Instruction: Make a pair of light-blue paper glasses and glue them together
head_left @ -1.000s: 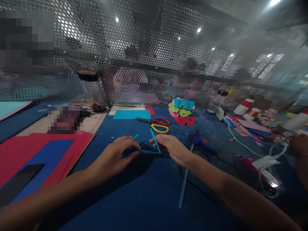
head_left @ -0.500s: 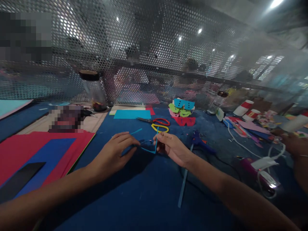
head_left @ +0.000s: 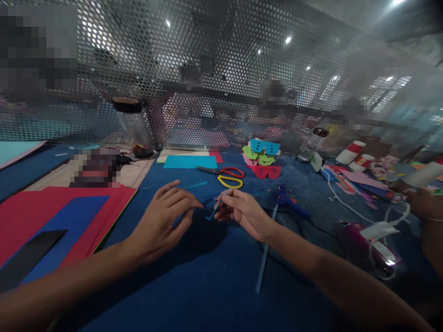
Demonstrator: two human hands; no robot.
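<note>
Between the fingers of my right hand (head_left: 244, 212) is a thin blue strip (head_left: 215, 207), bent near its lower end. My left hand (head_left: 169, 214) is just left of it, fingers spread, with nothing visible in them. Another blue strip (head_left: 197, 185) lies flat behind my left fingertips. Beyond the hands rest scissors (head_left: 226, 174) with one red and one yellow handle loop. A blue glue gun (head_left: 290, 203) is on the table right of my right hand, and a long pale blue strip (head_left: 265, 263) extends from beside it toward me.
Colourful paper masks (head_left: 265, 146) are stacked at the back. Red sheets (head_left: 121, 198) with blue and black pieces lie left. Glass jars (head_left: 133, 129) stand by the perforated metal screen (head_left: 221, 69). Right are white cables, a purple device (head_left: 380, 253), paper scraps and another person's hand (head_left: 424, 205).
The blue strip's bent end has moved left and turned as my right hand shifted slightly left. My left fingers have opened and no longer touch the strip.
</note>
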